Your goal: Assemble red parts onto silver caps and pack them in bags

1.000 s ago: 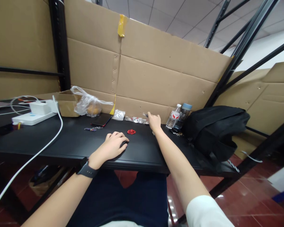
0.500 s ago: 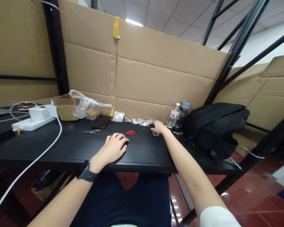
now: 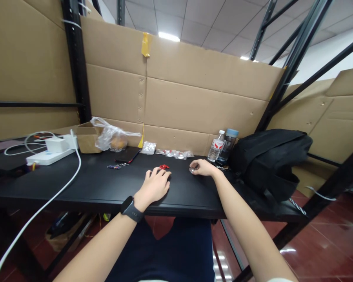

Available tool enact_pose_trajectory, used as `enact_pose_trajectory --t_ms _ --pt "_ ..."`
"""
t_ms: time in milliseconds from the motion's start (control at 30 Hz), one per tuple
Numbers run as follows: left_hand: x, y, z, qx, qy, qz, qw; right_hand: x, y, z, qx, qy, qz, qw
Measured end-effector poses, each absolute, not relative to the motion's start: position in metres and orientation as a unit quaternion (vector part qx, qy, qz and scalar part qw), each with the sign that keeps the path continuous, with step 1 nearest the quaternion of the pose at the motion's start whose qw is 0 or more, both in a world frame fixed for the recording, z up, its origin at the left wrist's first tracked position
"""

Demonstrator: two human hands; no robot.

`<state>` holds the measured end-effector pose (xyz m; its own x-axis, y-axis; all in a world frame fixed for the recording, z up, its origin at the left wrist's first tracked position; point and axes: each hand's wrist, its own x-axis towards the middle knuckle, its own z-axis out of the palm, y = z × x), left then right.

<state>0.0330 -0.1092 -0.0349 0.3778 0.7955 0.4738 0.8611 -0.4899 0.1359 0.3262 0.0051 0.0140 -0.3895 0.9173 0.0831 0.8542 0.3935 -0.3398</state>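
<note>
Cardboard walls (image 3: pixel 194 98), black table (image 3: pixel 76 184), red floor (image 3: pixel 326 243)

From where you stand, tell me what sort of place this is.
Probably a makeshift workstation in a storeroom or workshop: a black table set inside black metal racking, walled with cardboard sheets, with a power strip on it.

black table (image 3: pixel 76 188) | on it: power strip (image 3: pixel 48 156), phone (image 3: pixel 126 155), red clip (image 3: pixel 164 167), two bottles (image 3: pixel 220 145), backpack (image 3: pixel 267 156)

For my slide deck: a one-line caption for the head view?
Left hand flat on black table near red piece; right hand touches small clear packet.
</note>
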Motion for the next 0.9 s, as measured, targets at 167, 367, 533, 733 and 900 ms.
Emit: enact_pose_trajectory --t_ms 167,367,533,733,900 --pt "0.016 -0.113 -0.037 -0.839 -0.472 -0.261 0.07 0.321 -0.019 0.024 -0.515 -0.838 0.139 0.112" --pt "-0.015 -0.114 -0.039 -0.865 -0.416 -0.28 0.006 0.316 -0.077 0.025 -0.489 -0.848 0.164 0.124" --pt "-0.02 -0.12 -0.034 -0.836 -0.454 -0.308 0.004 0.31 -0.114 0.017 -0.484 -0.839 0.178 0.172" --pt "-0.016 -0.117 -0.034 -0.793 -0.537 -0.285 -0.032 0.308 -0.129 0.012 -0.472 -0.828 0.186 0.238" --pt "-0.015 -0.116 -0.034 -0.81 -0.522 -0.263 -0.054 0.298 -0.135 0.014 -0.46 -0.808 0.145 0.339"
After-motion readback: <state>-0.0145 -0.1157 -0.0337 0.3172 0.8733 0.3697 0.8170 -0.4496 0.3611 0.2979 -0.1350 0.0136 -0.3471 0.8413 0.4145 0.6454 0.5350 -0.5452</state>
